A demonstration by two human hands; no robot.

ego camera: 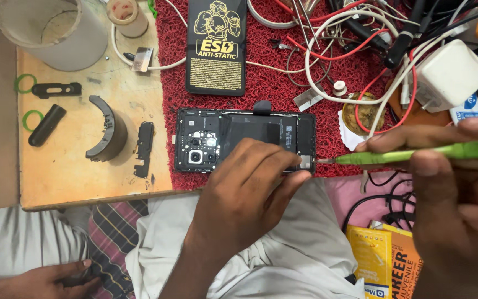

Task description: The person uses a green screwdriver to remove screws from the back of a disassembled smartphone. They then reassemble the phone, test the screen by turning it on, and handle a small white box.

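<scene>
An opened black smartphone (233, 130) lies back-up on a red mat (272, 77), its camera module and battery exposed. My left hand (253, 191) rests on the phone's lower right part, fingers pressing it down. My right hand (460, 194) holds a green screwdriver (410, 155) whose metal tip touches the phone's right end, near a small silver part. A thin black phone piece (144, 148) lies on the wooden board (84, 177) to the left.
A black anti-static pad (217, 47), tangled red and white cables (355, 44), a white charger block (452, 77), a grey cylinder (56, 30), a curved black piece (106, 130) and a yellow booklet (385, 260) surround the work. Another person's hand (45, 279) sits at bottom left.
</scene>
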